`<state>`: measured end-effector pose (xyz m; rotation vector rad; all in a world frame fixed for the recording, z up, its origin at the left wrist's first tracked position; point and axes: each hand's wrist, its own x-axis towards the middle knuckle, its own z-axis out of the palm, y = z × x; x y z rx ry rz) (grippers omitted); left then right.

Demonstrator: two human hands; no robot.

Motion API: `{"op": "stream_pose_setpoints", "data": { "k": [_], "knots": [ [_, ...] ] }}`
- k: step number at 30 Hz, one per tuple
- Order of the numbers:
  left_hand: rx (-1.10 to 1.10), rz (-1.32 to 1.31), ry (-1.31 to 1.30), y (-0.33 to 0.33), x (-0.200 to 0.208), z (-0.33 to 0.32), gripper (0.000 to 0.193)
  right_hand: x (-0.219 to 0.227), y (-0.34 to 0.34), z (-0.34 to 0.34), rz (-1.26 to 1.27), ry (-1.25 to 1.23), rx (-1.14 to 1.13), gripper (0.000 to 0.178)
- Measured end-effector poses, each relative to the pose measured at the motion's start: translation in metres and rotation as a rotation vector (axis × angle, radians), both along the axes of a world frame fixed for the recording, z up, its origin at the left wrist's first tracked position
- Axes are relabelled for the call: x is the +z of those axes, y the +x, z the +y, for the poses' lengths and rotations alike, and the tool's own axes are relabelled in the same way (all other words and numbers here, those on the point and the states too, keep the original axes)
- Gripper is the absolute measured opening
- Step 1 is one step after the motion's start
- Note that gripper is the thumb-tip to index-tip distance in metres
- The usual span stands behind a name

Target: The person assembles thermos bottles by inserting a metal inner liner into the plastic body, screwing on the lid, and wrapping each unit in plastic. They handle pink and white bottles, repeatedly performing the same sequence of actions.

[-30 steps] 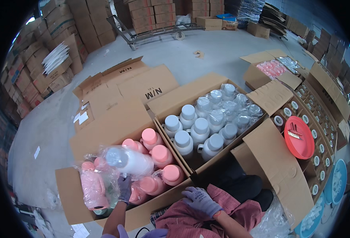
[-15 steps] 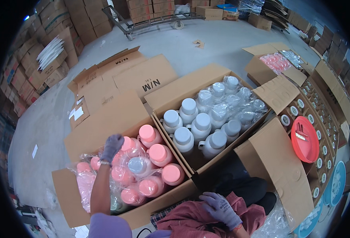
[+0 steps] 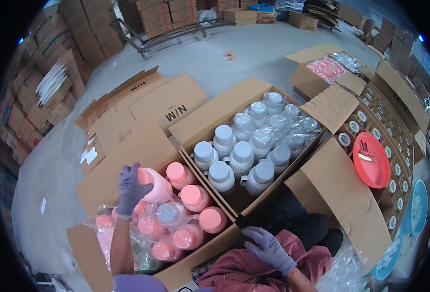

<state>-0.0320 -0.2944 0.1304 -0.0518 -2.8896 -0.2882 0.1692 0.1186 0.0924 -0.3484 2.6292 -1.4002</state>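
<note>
Gripping pink jug point(image 3: 154, 184) | left hand point(image 3: 128, 187) | pink cap, upright

A grey concrete floor point(image 3: 254, 63) runs back to stacked brown cartons point(image 3: 81, 27) and a metal cart point(image 3: 176, 36).

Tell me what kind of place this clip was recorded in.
Most likely a warehouse or packing area: stacked cartons line the concrete floor, a flat cart stands at the back, and open boxes hold pink bottles and grey-capped bottles.
</note>
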Motion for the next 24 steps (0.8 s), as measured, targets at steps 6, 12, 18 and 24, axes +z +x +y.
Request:
{"op": "stream_pose_setpoints", "data": {
  "k": [6,12,18,24],
  "knots": [
    [-0.477,0.291,0.258,0.089,0.142,0.099,0.081,0.02,-0.048,0.007,-0.121,-0.744,-0.454,0.087],
    [-0.408,-0.313,1.25,0.169,0.017,0.205,0.081,0.053,-0.026,0.125,0.314,-1.293,-0.836,0.023],
    [0.033,-2.006,1.656,0.169,-0.029,0.283,0.043,0.11,0.107,0.229,0.79,-0.802,-0.898,0.022],
    [-0.864,-1.454,1.574,0.063,0.05,0.451,0.058,0.101,0.164,0.211,0.542,-0.43,-0.823,0.008]
  ]
}}
